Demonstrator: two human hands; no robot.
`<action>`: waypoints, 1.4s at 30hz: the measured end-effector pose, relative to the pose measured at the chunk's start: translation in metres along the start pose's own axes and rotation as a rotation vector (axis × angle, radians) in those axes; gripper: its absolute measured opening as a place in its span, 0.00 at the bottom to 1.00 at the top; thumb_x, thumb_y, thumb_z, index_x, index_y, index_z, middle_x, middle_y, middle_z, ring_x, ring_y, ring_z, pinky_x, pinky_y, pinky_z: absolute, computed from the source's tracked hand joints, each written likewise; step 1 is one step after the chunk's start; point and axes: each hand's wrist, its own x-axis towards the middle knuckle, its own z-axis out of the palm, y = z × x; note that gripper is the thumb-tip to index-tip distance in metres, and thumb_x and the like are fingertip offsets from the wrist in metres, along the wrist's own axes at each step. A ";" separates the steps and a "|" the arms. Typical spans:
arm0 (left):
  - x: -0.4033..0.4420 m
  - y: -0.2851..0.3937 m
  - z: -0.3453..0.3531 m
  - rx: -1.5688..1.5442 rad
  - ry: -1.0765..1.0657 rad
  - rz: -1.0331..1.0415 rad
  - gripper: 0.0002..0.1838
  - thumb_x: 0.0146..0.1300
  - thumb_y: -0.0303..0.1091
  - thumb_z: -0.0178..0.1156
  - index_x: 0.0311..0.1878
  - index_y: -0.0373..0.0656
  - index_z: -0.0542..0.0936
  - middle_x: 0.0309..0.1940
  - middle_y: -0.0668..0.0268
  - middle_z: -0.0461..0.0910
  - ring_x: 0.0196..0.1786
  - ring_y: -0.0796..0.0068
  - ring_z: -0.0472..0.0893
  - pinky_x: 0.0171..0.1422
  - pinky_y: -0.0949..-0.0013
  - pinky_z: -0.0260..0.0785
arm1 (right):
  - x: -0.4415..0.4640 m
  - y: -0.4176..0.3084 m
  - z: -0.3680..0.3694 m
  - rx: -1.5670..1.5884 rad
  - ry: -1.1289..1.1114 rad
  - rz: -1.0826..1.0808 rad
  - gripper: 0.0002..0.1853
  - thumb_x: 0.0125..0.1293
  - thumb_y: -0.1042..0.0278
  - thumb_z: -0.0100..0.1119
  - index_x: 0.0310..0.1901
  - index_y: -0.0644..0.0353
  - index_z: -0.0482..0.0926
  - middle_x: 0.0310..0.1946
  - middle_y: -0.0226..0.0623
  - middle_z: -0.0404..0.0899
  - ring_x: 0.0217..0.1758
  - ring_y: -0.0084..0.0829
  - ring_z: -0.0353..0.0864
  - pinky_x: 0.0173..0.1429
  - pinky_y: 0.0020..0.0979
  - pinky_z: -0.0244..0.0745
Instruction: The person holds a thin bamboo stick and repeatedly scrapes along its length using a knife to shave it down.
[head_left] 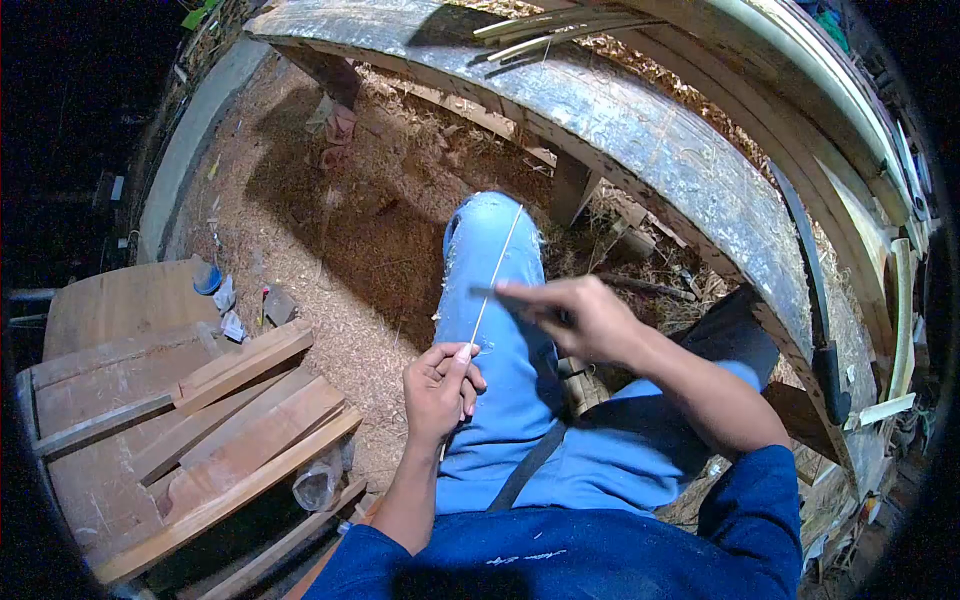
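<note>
A thin pale wooden stick [499,268] slants up over the thigh of my blue trousers, its far tip near the knee. My left hand [440,388] is closed around the lower part of this stick, thumb pressed on top. My right hand [582,316] is to the right of the stick, with the index finger stretched toward it and the other fingers curled. A small dark flat piece [486,292], perhaps a blade, shows at that fingertip against the stick. Most of it is hidden by the hand, and motion blurs it.
A long worn plank bench [600,110] curves across the front and right, with thin strips [540,40] on it. At the left, several cut boards [250,430] lie on a wooden surface [110,320]. Sawdust and shavings cover the ground [300,250]. A blue cap [206,279] is nearby.
</note>
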 end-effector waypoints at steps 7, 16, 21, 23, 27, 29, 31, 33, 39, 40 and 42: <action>0.000 0.000 0.002 0.006 0.017 -0.008 0.11 0.82 0.29 0.59 0.51 0.29 0.83 0.24 0.58 0.84 0.14 0.83 0.74 0.17 0.77 0.62 | 0.005 0.004 -0.011 -0.043 0.214 0.021 0.37 0.61 0.87 0.63 0.72 0.48 0.80 0.54 0.54 0.89 0.54 0.37 0.93 0.61 0.38 0.86; 0.001 -0.001 0.000 -0.014 0.014 -0.010 0.10 0.81 0.29 0.60 0.50 0.28 0.84 0.23 0.59 0.84 0.14 0.83 0.73 0.17 0.77 0.62 | 0.009 0.020 -0.010 -0.093 0.243 0.026 0.41 0.58 0.84 0.63 0.74 0.36 0.79 0.51 0.52 0.89 0.49 0.49 0.92 0.53 0.45 0.87; 0.001 0.002 0.000 -0.012 0.044 -0.038 0.09 0.79 0.29 0.63 0.49 0.30 0.84 0.23 0.59 0.84 0.14 0.84 0.73 0.17 0.78 0.62 | -0.002 -0.002 -0.002 -0.110 -0.039 0.074 0.35 0.62 0.86 0.63 0.71 0.46 0.82 0.52 0.47 0.91 0.50 0.40 0.94 0.59 0.38 0.87; 0.000 0.003 0.001 -0.012 0.042 -0.041 0.09 0.79 0.28 0.63 0.49 0.30 0.84 0.23 0.59 0.84 0.14 0.84 0.73 0.17 0.78 0.62 | 0.008 0.012 -0.009 -0.037 0.258 -0.062 0.36 0.62 0.88 0.62 0.72 0.47 0.81 0.55 0.50 0.89 0.52 0.36 0.93 0.61 0.36 0.85; 0.000 0.002 0.001 -0.034 0.020 -0.029 0.08 0.79 0.28 0.64 0.48 0.30 0.83 0.23 0.59 0.84 0.14 0.84 0.73 0.17 0.78 0.61 | 0.005 0.004 -0.017 -0.098 0.088 0.129 0.40 0.58 0.90 0.61 0.72 0.46 0.82 0.49 0.52 0.90 0.46 0.36 0.94 0.53 0.37 0.86; 0.002 0.002 0.001 -0.031 0.031 -0.039 0.08 0.79 0.28 0.64 0.48 0.30 0.83 0.23 0.59 0.84 0.14 0.84 0.73 0.17 0.78 0.61 | -0.004 0.011 0.000 -0.092 0.043 0.001 0.44 0.53 0.85 0.63 0.74 0.36 0.79 0.49 0.52 0.89 0.47 0.53 0.91 0.55 0.48 0.87; 0.002 0.002 0.000 -0.024 0.038 -0.055 0.08 0.79 0.28 0.64 0.48 0.30 0.83 0.23 0.59 0.84 0.14 0.84 0.73 0.17 0.77 0.61 | 0.000 -0.007 -0.014 -0.129 0.035 0.096 0.45 0.52 0.87 0.63 0.73 0.38 0.80 0.49 0.54 0.89 0.48 0.54 0.91 0.55 0.47 0.87; 0.001 0.003 0.002 -0.016 0.032 -0.039 0.08 0.79 0.28 0.64 0.47 0.31 0.83 0.23 0.59 0.84 0.14 0.84 0.73 0.16 0.78 0.61 | 0.014 0.022 -0.012 -0.048 0.386 -0.114 0.43 0.52 0.86 0.65 0.72 0.40 0.81 0.47 0.55 0.89 0.47 0.55 0.90 0.55 0.48 0.86; 0.001 0.003 0.002 -0.024 0.046 -0.057 0.07 0.78 0.27 0.64 0.46 0.31 0.83 0.22 0.60 0.84 0.14 0.84 0.73 0.17 0.78 0.61 | 0.002 0.009 -0.007 -0.114 0.073 0.050 0.34 0.64 0.86 0.63 0.71 0.49 0.81 0.52 0.54 0.89 0.51 0.46 0.93 0.60 0.39 0.86; 0.001 0.003 0.002 -0.023 0.047 -0.059 0.07 0.78 0.27 0.64 0.46 0.31 0.83 0.22 0.60 0.84 0.14 0.84 0.73 0.17 0.78 0.61 | 0.005 0.007 -0.012 -0.068 0.143 0.062 0.34 0.64 0.87 0.63 0.71 0.49 0.81 0.52 0.54 0.89 0.51 0.43 0.93 0.60 0.39 0.86; 0.002 0.001 0.003 -0.044 0.046 -0.028 0.07 0.78 0.27 0.64 0.46 0.31 0.83 0.22 0.60 0.84 0.14 0.84 0.73 0.17 0.78 0.61 | 0.014 0.015 -0.015 0.041 0.338 0.028 0.35 0.62 0.90 0.61 0.70 0.50 0.82 0.52 0.53 0.90 0.49 0.29 0.92 0.59 0.36 0.85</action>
